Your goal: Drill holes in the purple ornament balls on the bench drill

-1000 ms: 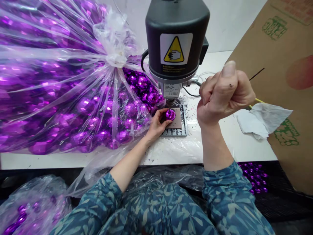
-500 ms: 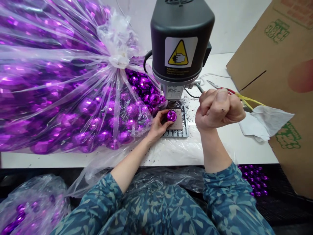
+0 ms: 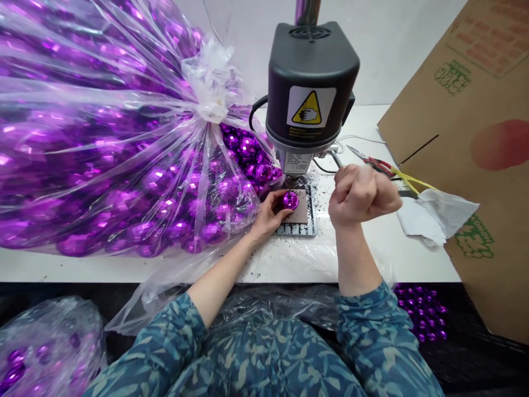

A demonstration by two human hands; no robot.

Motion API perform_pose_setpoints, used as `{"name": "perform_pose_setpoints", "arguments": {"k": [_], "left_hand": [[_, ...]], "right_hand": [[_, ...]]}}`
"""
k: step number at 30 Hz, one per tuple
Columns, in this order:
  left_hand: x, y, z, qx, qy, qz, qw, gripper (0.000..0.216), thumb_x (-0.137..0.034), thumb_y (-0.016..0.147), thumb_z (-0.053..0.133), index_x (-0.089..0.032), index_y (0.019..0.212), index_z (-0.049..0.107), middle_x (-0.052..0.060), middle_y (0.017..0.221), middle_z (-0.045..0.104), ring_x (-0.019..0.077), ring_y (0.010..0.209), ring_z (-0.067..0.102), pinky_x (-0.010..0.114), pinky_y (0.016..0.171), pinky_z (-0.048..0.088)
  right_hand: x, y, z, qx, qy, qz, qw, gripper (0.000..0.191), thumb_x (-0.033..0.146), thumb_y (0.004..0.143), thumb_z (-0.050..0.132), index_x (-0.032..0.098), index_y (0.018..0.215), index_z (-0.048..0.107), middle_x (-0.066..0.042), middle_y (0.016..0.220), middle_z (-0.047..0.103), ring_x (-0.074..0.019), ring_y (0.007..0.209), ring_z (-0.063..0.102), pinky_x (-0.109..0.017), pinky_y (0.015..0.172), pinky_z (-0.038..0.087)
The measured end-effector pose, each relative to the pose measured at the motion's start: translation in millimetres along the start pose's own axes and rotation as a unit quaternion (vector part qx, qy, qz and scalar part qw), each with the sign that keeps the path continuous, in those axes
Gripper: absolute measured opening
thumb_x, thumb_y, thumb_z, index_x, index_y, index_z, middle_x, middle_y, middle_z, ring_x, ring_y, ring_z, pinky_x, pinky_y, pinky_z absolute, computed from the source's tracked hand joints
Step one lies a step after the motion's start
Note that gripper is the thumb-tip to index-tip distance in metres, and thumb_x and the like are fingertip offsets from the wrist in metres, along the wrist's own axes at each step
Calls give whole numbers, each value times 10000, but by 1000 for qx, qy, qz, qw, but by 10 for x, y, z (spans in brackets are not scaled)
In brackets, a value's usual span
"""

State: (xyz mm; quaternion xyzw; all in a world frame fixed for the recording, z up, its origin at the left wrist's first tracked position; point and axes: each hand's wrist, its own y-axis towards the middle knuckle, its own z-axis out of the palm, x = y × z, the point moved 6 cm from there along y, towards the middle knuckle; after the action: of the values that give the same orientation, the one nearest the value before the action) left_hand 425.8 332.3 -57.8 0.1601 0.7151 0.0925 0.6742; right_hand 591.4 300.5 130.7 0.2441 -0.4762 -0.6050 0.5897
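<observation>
My left hand [image 3: 268, 216] pinches a shiny purple faceted ball [image 3: 290, 200] between thumb and fingers. The ball rests on a small brown board [image 3: 300, 212], right under the chuck [image 3: 291, 181] of a black drill press [image 3: 313, 82]. My right hand [image 3: 363, 197] is a closed fist at the end of the press's lever [image 3: 336, 159], to the right of the machine; the grip itself is hidden inside the fist. Below the board lies the slotted metal base [image 3: 312, 229] of the press, with dark shavings around it.
A big clear bag of purple balls [image 3: 136, 165] fills the left of the white table [image 3: 355, 259]. Scissors [image 3: 376, 162], a yellow-handled tool [image 3: 413, 181] and white paper [image 3: 448, 212] lie right, beside a cardboard box [image 3: 467, 110]. More balls [image 3: 424, 314] sit below the table edge.
The view has shifted, so more of the drill press's top and column shows. My right fist appears slightly lower and further left. My left hand keeps the ball on the board.
</observation>
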Motion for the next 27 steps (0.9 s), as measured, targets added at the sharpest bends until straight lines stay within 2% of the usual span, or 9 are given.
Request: {"name": "perform_pose_setpoints", "arguments": {"k": [5,8,10,12,15,18,21,24,27], "left_hand": [[-101,-23,-31,-41,55,4,998,556,-493,829,788,-204,1236,542,113,1182,673,255,1077,692,427,942,586],[-406,-173,-69,-48,135,61,988,437,-413,829,780,-206,1153,573,87,1106,649,231,1010,663,376,869,566],[-665,-362,-25,24,156,113,981,354,-360,833,758,-207,1105,591,76,1054,646,219,970,648,345,821,552],[-871,-633,53,144,131,139,971,316,-332,837,730,-214,1096,593,65,986,652,204,892,645,320,755,543],[-1012,-1147,173,329,144,150,921,330,-337,845,685,-211,1137,600,77,958,666,213,855,647,334,748,549],[-976,-1524,222,423,241,199,851,385,-430,885,670,-188,1179,617,122,1074,679,256,943,654,381,812,561],[-934,-1429,170,378,260,253,852,470,-530,932,643,-165,1223,594,149,1178,667,274,1076,648,404,899,578],[-921,-853,-14,206,285,275,895,232,-285,1024,522,-189,1231,563,120,1168,669,235,1133,638,413,951,585],[-872,-139,-274,9,381,219,898,254,-92,990,460,-213,1172,589,108,1166,654,250,1160,620,478,1005,556]], "right_hand": [[0,404,314,16,-76,96,992,591,548,940,552,253,562,207,73,399,243,-62,331,216,-290,364,166],[2,516,406,7,-51,72,996,566,500,957,544,278,578,187,86,406,225,-60,318,188,-306,378,123],[-28,517,428,9,-10,76,997,478,230,961,541,290,588,247,95,424,251,-63,329,233,-307,415,129],[-47,503,424,1,34,80,996,440,53,944,463,292,609,306,107,432,254,-60,334,229,-308,438,118],[-58,497,408,-10,73,90,993,438,17,961,403,286,623,329,119,430,242,-52,337,191,-296,442,101],[-57,504,417,17,62,102,993,404,187,951,552,259,607,354,111,428,286,-47,343,251,-263,448,140],[-46,506,392,18,51,100,994,441,447,801,661,235,567,354,109,416,276,-35,335,258,-253,435,158],[-44,502,368,10,45,100,994,493,475,789,672,221,539,331,111,401,263,-24,329,249,-251,414,161],[-50,496,368,20,45,107,993,512,479,808,668,212,545,320,119,405,273,-10,332,249,-241,398,146]]}}
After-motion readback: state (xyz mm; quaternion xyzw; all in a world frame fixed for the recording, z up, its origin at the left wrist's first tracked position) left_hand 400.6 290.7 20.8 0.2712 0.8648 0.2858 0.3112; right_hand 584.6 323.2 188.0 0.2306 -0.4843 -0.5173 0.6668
